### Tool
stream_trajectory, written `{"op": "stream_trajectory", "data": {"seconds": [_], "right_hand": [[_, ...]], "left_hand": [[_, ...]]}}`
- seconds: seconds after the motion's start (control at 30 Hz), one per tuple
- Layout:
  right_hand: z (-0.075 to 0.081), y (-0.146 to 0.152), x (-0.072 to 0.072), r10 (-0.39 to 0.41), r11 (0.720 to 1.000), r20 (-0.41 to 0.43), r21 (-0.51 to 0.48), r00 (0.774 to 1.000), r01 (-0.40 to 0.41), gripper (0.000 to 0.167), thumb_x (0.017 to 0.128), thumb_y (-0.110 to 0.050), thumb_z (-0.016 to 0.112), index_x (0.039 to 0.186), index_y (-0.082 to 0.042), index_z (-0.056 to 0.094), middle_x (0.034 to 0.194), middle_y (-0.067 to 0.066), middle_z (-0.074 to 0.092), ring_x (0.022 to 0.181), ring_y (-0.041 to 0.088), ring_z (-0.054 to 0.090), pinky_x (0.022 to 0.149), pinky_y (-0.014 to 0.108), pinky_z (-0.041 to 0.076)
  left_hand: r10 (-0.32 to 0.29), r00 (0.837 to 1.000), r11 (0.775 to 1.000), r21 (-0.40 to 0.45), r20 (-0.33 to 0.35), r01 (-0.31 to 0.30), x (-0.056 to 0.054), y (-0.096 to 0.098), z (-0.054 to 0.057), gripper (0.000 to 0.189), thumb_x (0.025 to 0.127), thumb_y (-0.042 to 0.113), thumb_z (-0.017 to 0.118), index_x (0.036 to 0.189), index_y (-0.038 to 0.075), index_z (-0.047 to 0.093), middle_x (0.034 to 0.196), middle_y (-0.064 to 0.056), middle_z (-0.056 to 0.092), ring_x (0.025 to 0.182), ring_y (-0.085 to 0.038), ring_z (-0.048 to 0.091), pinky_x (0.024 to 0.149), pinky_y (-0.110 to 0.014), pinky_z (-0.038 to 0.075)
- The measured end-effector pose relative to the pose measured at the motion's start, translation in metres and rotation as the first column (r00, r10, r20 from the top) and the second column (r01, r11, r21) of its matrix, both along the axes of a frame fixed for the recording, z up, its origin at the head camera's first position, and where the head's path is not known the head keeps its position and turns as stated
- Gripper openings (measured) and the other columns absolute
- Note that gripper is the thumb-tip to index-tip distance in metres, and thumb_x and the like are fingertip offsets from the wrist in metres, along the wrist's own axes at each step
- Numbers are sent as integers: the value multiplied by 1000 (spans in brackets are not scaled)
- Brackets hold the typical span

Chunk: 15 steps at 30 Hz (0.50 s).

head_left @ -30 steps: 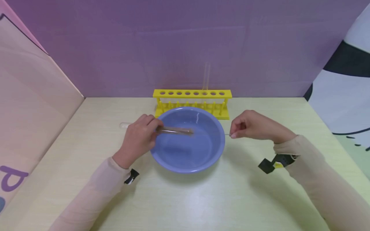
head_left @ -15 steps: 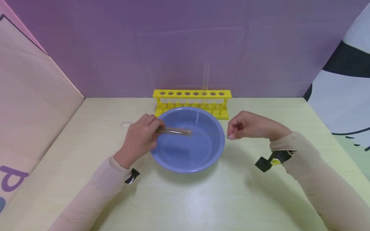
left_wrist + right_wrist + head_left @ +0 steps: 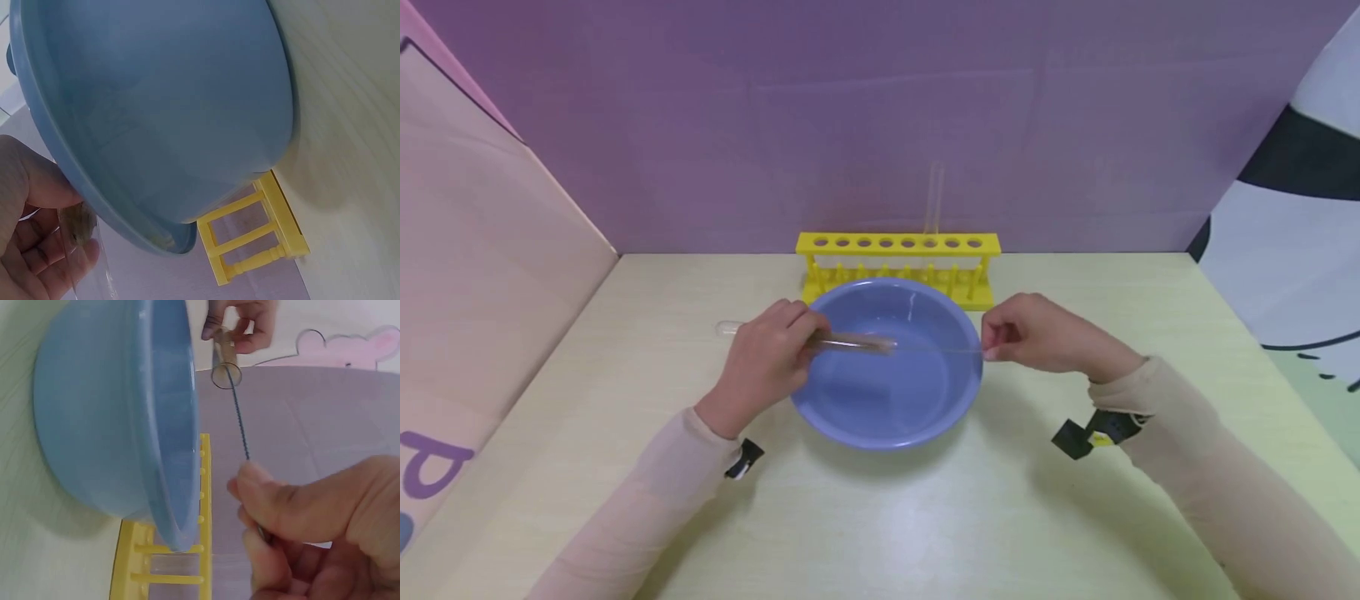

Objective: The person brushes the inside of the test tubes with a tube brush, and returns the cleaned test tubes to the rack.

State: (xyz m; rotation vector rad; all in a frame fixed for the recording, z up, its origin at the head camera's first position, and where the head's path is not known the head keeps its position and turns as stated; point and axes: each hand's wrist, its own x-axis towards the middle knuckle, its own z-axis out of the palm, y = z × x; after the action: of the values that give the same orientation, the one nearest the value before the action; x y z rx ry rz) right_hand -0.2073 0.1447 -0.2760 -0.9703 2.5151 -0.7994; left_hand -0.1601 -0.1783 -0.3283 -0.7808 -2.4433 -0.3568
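My left hand (image 3: 767,354) grips a clear glass test tube (image 3: 857,342) that lies nearly level over the blue basin. Its rounded end (image 3: 726,328) sticks out to the left of the hand, and its mouth faces right. Brownish bristles of a test tube brush (image 3: 78,224) show inside the tube. A thin twisted-wire handle (image 3: 239,419) comes out of the mouth. Across from it, at the basin's right rim, my right hand (image 3: 1037,333) pinches that wire between thumb and fingers. The wide blue basin (image 3: 880,417) sits on the table under the tube.
Behind the basin stands a yellow test tube rack (image 3: 898,243). One clear test tube (image 3: 934,198) stands upright in it. A purple backdrop (image 3: 700,133) rises at the table's back edge. Both sleeves carry black wrist cameras.
The right hand has moved left toward the tube's mouth, leaving less of the brush's wire between them. The left hand and test tube have shifted only slightly right.
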Motion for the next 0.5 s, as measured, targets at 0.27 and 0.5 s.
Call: {"op": "stream_trajectory", "data": {"seconds": [0.27, 0.5], "right_hand": [[-6, -10, 11, -28, 1000, -204, -9, 979, 27, 25, 78, 9, 68, 66, -12, 60, 64, -4, 58, 60, 13, 49, 56, 28, 46], [-21, -14, 20, -9, 999, -452, -45, 892, -12, 24, 76, 11, 69, 70, -9, 59, 67, -2, 53, 63, 13, 49, 58, 28, 47]], "left_hand": [[-8, 1000, 1000, 2, 22, 8, 0, 0, 0, 23, 71, -4, 76, 90, 6, 66, 82, -4, 63, 71, -19, 53, 57, -26, 49], [-6, 999, 1000, 0, 31, 6, 0, 0, 0, 22, 72, -2, 76, 89, 6, 66, 81, -3, 64, 71, -18, 53, 58, -26, 49]]}}
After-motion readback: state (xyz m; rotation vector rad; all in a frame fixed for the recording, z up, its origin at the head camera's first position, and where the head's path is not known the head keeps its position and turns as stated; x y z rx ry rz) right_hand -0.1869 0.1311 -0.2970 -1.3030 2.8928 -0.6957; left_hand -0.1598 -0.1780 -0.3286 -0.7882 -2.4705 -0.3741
